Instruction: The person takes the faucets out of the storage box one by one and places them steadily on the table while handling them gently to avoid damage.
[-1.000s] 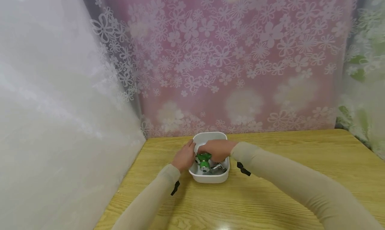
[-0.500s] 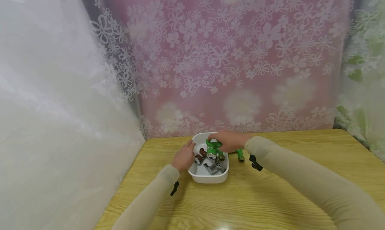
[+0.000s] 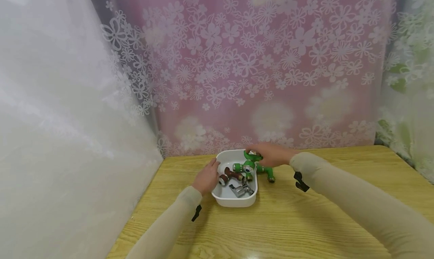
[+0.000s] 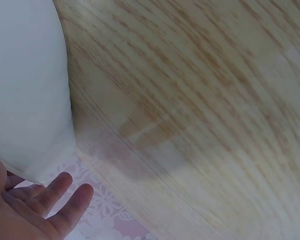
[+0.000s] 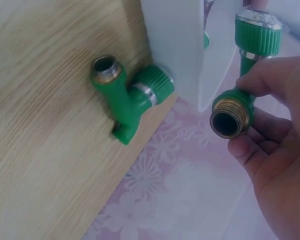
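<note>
My left hand holds the left rim of a white plastic tub. In the left wrist view, the thumb and some fingers meet at the rim while other fingers stick out past it. Over the tub's far right rim, my right hand grips a green tap with a threaded brass end. Inside the tub lie a brown tap, another green tap and grey metal fittings. A further green tap rests on the table just right of the tub.
The wood-grain table carries the tub near its back edge. Behind hangs a pink flowered curtain. White sheeting closes off the left side, and a leaf-patterned curtain hangs at the right.
My right hand has moved right from inside the tub to its far right rim, bringing the green tap with it. The brown tap has come into sight. My left hand stays at the rim.
</note>
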The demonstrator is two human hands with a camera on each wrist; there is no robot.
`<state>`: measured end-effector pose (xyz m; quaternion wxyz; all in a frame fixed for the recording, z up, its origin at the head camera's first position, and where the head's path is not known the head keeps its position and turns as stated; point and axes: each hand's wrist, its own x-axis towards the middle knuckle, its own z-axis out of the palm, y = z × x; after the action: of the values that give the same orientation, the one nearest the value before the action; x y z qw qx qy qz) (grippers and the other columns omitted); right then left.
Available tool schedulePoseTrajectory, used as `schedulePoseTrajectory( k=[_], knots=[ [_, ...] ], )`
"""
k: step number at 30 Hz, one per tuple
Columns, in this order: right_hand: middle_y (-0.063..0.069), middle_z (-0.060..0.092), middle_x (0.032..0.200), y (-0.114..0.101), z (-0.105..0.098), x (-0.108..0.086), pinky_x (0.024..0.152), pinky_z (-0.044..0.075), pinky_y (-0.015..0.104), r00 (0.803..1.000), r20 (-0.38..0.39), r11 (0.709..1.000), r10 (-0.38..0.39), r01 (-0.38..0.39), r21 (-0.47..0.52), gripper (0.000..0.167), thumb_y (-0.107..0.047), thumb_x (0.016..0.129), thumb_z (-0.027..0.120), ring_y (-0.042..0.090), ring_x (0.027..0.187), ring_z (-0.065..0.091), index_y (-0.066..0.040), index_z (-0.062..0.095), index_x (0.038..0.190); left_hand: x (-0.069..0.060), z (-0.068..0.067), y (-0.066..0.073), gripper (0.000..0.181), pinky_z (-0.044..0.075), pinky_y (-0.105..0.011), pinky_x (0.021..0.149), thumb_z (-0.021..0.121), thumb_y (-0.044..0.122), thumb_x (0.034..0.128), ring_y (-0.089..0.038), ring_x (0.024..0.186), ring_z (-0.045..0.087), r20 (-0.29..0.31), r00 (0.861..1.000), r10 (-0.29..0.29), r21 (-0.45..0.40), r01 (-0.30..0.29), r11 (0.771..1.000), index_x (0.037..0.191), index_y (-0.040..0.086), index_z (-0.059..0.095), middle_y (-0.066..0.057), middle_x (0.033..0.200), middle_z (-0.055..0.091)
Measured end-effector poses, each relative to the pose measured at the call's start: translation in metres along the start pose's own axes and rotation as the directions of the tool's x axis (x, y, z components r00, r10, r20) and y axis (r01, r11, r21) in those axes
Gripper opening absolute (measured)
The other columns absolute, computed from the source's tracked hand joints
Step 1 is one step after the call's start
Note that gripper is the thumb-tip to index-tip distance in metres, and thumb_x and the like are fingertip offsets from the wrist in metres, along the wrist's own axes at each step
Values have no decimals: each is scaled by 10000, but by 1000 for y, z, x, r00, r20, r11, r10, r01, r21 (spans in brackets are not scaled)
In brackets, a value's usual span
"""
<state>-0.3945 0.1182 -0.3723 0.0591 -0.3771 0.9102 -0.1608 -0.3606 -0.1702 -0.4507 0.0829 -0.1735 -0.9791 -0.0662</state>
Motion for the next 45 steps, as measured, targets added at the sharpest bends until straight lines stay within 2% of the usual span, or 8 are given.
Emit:
schedulePoseTrajectory(
  k=[8, 14, 18, 21, 29, 39, 44, 45],
  knots=[
    [34, 639, 1205, 19, 0, -17, 701, 459, 353, 999, -33, 999, -24, 23, -23, 538, -76, 949, 622, 153, 823, 539, -229, 518, 1454, 1, 0, 1, 432, 447, -440, 1138, 455, 88, 1035, -327, 1416, 458, 12, 1000, -14, -8, 14, 1000, 1457, -3, 463, -198, 1580, 382],
    [87, 598, 1395, 28, -3, -31, 839, 539, 438, 999, -44, 999, -30, 29, -27, 535, -76, 964, 610, 239, 1087, 625, -201, 518, 1476, 0, -2, 1, 442, 435, -442, 1149, 440, 101, 1040, -323, 1429, 443, 32, 999, -36, -14, 36, 999, 1471, 2, 455, -188, 1595, 364],
    [69, 677, 1100, 37, -2, -37, 693, 485, 350, 1000, -24, 1000, -8, 8, -21, 553, -42, 959, 583, 156, 807, 579, -186, 502, 1487, 0, -1, 0, 443, 437, -443, 1147, 442, 100, 1036, -327, 1425, 447, 29, 999, -29, -15, 30, 999, 1466, -3, 457, -196, 1592, 365],
    [42, 660, 1020, 44, -1, -41, 638, 399, 311, 1000, -9, 1000, 6, -6, -18, 584, -9, 945, 575, 110, 673, 444, -178, 489, 1497, 0, -1, 0, 439, 438, -444, 1146, 447, 98, 1036, -328, 1424, 448, 28, 999, -25, -21, 26, 999, 1462, -7, 460, -200, 1589, 368],
    [40, 651, 924, 56, 2, -53, 600, 369, 298, 999, 5, 999, 32, -32, -36, 575, 6, 931, 596, 102, 635, 402, -154, 515, 1477, -2, -3, 2, 434, 440, -451, 1143, 450, 105, 1040, -324, 1427, 444, 26, 999, -34, -34, 35, 999, 1461, -2, 463, -190, 1592, 367],
    [158, 629, 1323, 71, 8, -65, 669, 436, 308, 999, -43, 1000, 17, -17, -18, 553, 61, 889, 611, 96, 719, 498, -79, 561, 1422, -1, -3, 2, 442, 421, -452, 1159, 451, 108, 1037, -328, 1436, 431, 29, 999, -35, -38, 36, 999, 1461, -14, 460, -199, 1591, 364],
    [128, 686, 1091, 82, 15, -68, 613, 385, 289, 998, -17, 998, 64, -64, -15, 582, 40, 894, 594, 99, 581, 374, -95, 527, 1457, 0, -2, 1, 442, 436, -451, 1146, 460, 107, 1033, -325, 1424, 447, 24, 999, -32, -34, 33, 999, 1459, -11, 466, -191, 1589, 371],
    [128, 685, 1099, 84, 17, -69, 621, 402, 290, 997, -12, 997, 78, -78, -11, 583, 37, 898, 594, 104, 604, 430, -97, 522, 1461, 0, -1, 1, 443, 437, -449, 1145, 458, 108, 1035, -321, 1425, 448, 26, 999, -35, -31, 36, 999, 1462, -8, 464, -185, 1592, 368]
  ],
)
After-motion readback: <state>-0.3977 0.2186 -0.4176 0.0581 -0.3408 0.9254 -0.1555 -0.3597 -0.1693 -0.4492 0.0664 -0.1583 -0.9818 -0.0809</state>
